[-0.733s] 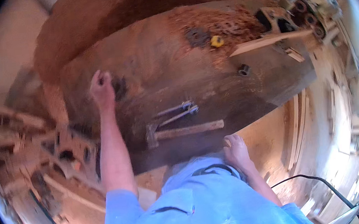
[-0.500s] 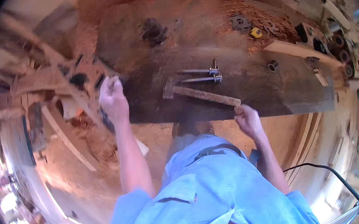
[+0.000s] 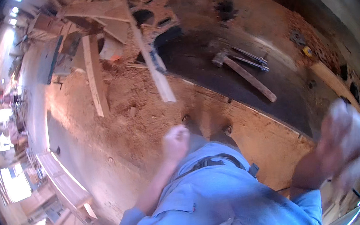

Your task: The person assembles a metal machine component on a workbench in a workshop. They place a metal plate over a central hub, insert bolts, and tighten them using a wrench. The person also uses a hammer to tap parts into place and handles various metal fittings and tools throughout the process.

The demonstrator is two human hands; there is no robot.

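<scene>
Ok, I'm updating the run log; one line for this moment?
left hand: off table; right hand: blurred, grip unclear; hammer: on table

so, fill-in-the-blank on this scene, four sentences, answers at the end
The handle of the hammer is made of ____.
Beside it lie exactly ____ slim metal tools.
The person's shirt is coloured ____.
Of the left hand and the right hand, ____ touches the hammer.

Missing words: wood; two; blue; neither.
</scene>
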